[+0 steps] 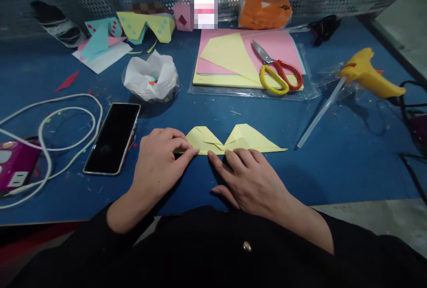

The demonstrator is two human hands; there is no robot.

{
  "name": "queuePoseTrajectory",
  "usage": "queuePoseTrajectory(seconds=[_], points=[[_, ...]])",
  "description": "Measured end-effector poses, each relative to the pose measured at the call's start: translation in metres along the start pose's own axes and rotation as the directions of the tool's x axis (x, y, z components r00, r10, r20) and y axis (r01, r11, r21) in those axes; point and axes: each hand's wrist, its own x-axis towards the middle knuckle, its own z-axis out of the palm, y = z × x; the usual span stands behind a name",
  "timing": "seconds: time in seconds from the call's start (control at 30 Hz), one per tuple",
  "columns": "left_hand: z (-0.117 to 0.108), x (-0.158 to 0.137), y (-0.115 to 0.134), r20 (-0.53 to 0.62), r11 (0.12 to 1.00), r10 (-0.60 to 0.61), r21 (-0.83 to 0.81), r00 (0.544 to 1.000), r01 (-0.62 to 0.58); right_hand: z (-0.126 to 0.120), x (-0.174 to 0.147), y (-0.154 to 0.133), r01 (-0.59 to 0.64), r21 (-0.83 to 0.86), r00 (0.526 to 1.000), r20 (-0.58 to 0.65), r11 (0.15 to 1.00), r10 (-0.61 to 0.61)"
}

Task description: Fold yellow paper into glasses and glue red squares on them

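At the near side of the blue table [200, 106], the left hand [156, 163] lies over the left end of the folded yellow paper [245, 139]; its thumb and index tips sit close together at the lower edge, though whether they pinch it or only press cannot be told; its other fingers are curled, their tips hidden. The right hand [255, 179] is palm down along the same edge, index stretched toward the left thumb, the next fingers bent side by side on the paper, the thumb held well apart from it over the table. Between the hands the edge runs straight; above it rise two peaks with a notch between; the right tip pokes out past the right hand.

Just left of the left hand lies the phone [113, 137], dark screen up; beyond it a white cable [96, 106] loops over a purple box [20, 166]. Farther back stands the white-lined bowl [151, 77]; to its right the scissors [275, 72] rest, blades parted, on pink and yellow sheets [287, 50]; near the right edge lies the yellow glue gun [367, 72], its glue stick [320, 114] angled toward the paper.
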Motion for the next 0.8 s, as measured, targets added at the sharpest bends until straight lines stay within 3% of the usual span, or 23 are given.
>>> queuePoseTrajectory(seconds=[0.27, 0.5, 0.57, 0.67, 0.7, 0.73, 0.77, 0.8], points=[[-0.013, -0.007, -0.023, 0.007, 0.995, 0.013, 0.096, 1.0, -0.014, 0.0, 0.005, -0.002, 0.014, -0.043, 1.0, -0.009, 0.999, -0.015], [-0.021, -0.016, -0.036, 0.045, 0.991, -0.052, 0.126, 0.998, 0.046, -0.001, 0.01, -0.006, 0.015, -0.087, 1.0, 0.001, 0.996, -0.015], [-0.025, -0.021, -0.033, 0.008, 0.977, -0.074, 0.202, 0.997, 0.071, -0.001, 0.009, -0.007, 0.012, -0.095, 1.0, 0.005, 0.995, -0.011], [-0.028, -0.032, -0.018, -0.16, 0.931, -0.036, 0.352, 0.986, 0.091, 0.0, 0.009, -0.007, 0.011, -0.101, 1.0, 0.007, 0.995, -0.01], [-0.027, -0.036, -0.011, -0.238, 0.932, 0.027, 0.356, 0.971, 0.062, 0.0, 0.008, -0.007, 0.011, -0.1, 1.0, 0.008, 0.995, -0.01], [-0.024, -0.039, -0.004, -0.242, 0.945, 0.126, 0.324, 0.962, -0.042, 0.0, 0.008, -0.007, 0.009, -0.099, 1.0, 0.007, 0.995, -0.008], [-0.019, -0.041, 0.003, -0.17, 0.941, 0.248, 0.274, 0.954, -0.196, 0.0, 0.008, -0.008, 0.006, -0.098, 1.0, 0.005, 0.995, -0.005], [-0.013, -0.042, 0.01, -0.12, 0.91, 0.379, 0.226, 0.917, -0.347, 0.001, 0.008, -0.008, 0.003, -0.097, 1.0, 0.001, 0.995, -0.003]])
